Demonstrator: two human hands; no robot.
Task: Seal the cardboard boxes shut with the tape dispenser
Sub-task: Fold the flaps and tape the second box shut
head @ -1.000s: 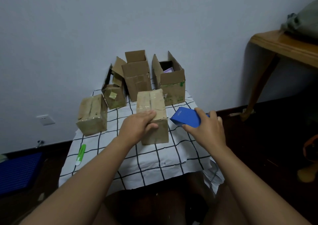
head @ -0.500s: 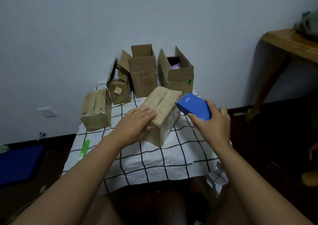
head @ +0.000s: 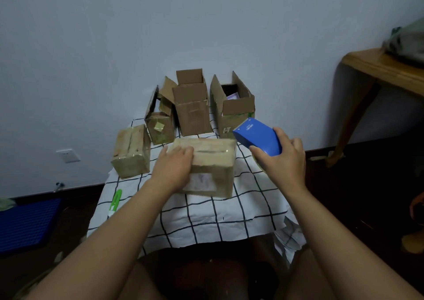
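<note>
A closed cardboard box (head: 214, 162) lies crosswise in the middle of the checked cloth (head: 206, 217), a pale label on its near face. My left hand (head: 175, 164) rests on the left part of its top, fingers straight. To the right of the box, my right hand (head: 283, 160) grips a blue tape dispenser (head: 258, 137), held in the air just off the box's right end. A taped box (head: 132, 150) sits at the left. Behind stand three boxes with raised flaps: a small one (head: 160, 125), a tall one (head: 192, 107) and an open one (head: 234, 107).
A green pen-like tool (head: 115, 200) lies on the cloth's left edge. A wooden table (head: 378, 70) stands at the right, with a dark floor under it. A blue mat (head: 25, 224) lies at the left. The wall is close behind the boxes.
The middle box has been turned from lengthwise to crosswise under my left hand. My right hand has lifted the dispenser up and to the right.
</note>
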